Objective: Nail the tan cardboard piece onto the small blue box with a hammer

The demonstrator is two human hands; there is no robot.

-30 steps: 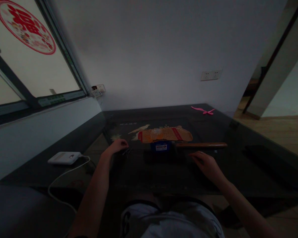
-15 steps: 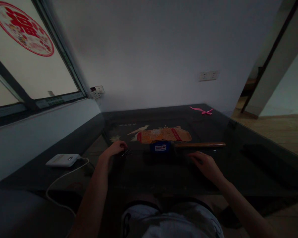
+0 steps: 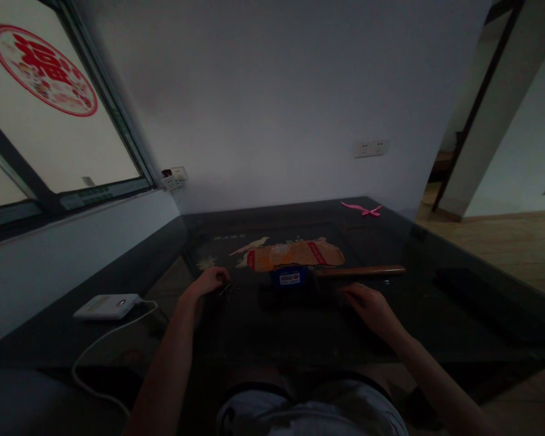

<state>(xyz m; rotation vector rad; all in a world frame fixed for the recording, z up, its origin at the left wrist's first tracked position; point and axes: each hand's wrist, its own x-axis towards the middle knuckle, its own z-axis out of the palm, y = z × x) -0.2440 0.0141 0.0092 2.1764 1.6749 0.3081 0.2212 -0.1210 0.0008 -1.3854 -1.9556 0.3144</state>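
My left hand [image 3: 210,280] rests on the dark glass table [image 3: 390,327] with its fingers curled over a few thin metal pins [image 3: 227,289]; whether it grips them is unclear. My right hand [image 3: 369,307] lies flat on the table, fingers stretched out, holding nothing. It is just in front of a long wooden stick [image 3: 360,272]. Between the hands, farther back, sits a small blue box [image 3: 287,277]. Behind the box lies an orange patterned packet [image 3: 295,255].
A white power bank [image 3: 105,306] with a white cable [image 3: 100,345] lies at the left. A pink ribbon [image 3: 362,209] sits at the table's far right corner. A window is on the left, a doorway and wooden floor on the right.
Both hands stay where they were on the table. The view has tilted slightly, so everything sits a little lower and to the left in the picture.
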